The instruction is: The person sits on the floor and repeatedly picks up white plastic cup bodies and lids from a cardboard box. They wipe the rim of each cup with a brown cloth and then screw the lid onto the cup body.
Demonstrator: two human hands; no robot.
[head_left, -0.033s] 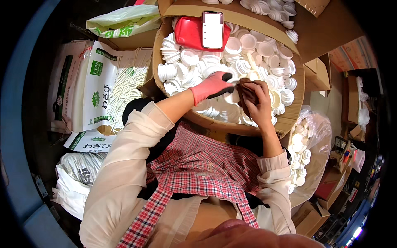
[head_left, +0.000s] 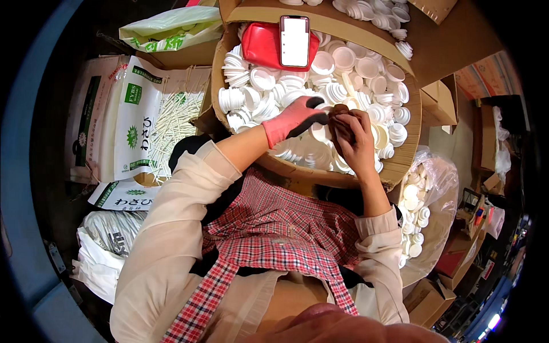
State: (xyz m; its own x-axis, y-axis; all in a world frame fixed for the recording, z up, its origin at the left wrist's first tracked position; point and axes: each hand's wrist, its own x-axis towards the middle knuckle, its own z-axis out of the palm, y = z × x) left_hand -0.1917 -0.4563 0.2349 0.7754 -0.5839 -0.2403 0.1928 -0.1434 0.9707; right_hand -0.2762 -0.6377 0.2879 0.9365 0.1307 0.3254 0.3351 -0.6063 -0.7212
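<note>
My left hand (head_left: 294, 119) wears a pink glove with black fingertips and reaches over a round cardboard box (head_left: 400, 166) filled with several small white plastic cups (head_left: 343, 60). Its fingertips pinch the top of a small dark brown piece (head_left: 341, 113). My bare right hand (head_left: 357, 143) is curled around the same piece from the right and below. Both hands meet above the middle of the box. What the brown piece is cannot be made out.
A red pouch (head_left: 260, 46) with a phone (head_left: 295, 40) on top lies at the box's far side. Printed white-and-green bags (head_left: 137, 120) and thin sticks (head_left: 177, 123) lie at left. A clear bag of white cups (head_left: 420, 211) hangs at right, with cardboard boxes (head_left: 446, 97) around.
</note>
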